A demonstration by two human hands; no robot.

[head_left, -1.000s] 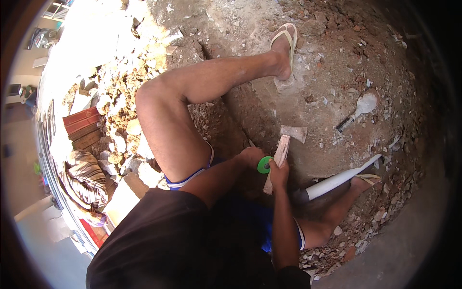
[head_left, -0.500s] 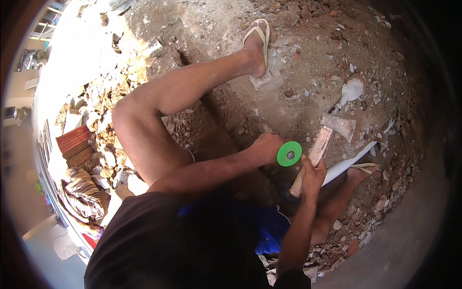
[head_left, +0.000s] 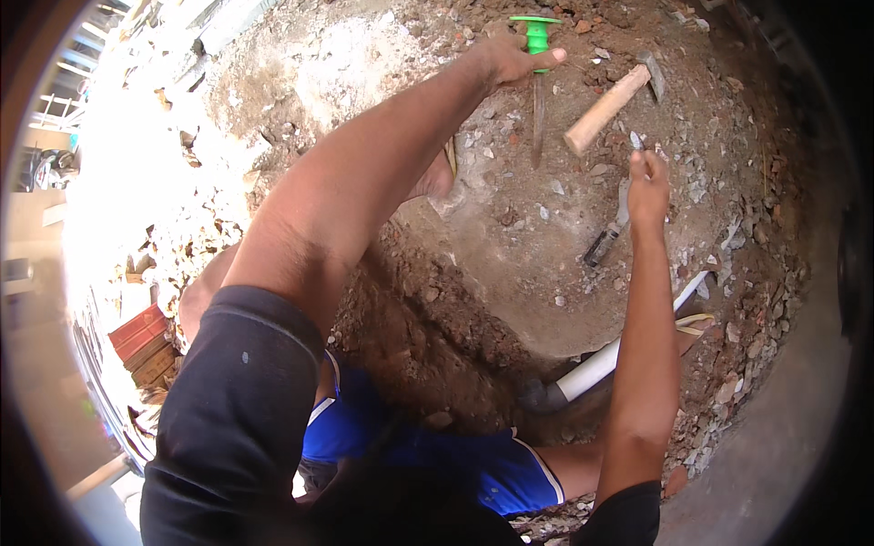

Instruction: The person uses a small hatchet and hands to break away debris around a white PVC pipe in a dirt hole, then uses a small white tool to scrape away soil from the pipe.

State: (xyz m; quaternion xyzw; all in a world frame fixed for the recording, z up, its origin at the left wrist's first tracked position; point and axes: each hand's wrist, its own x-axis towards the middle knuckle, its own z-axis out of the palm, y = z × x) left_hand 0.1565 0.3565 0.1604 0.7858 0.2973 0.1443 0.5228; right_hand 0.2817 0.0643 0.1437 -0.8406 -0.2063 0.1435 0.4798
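My left hand [head_left: 508, 60] reaches far forward and grips a steel chisel [head_left: 537, 114] just under its green hand guard [head_left: 536, 30]; the blade points back toward me over the packed earth. A hammer [head_left: 608, 105] with a pale wooden handle lies loose on the ground just right of the chisel. My right hand [head_left: 648, 187] hovers a little below the hammer's handle, not touching it, fingers together over small stones. Whether it pinches anything is unclear. A trowel [head_left: 608, 235] lies on the dirt beside that wrist.
A white pipe [head_left: 628, 344] runs into a dug trench [head_left: 437, 346] in front of my knees. Broken stone and rubble [head_left: 737, 300] line the right side. Red bricks [head_left: 141, 335] are stacked at the left. My foot [head_left: 435, 180] rests on the earth mound.
Both arms have stretched forward away from my body. The hammer has left my right hand and now lies on the ground. The chisel moved outward with my left hand.
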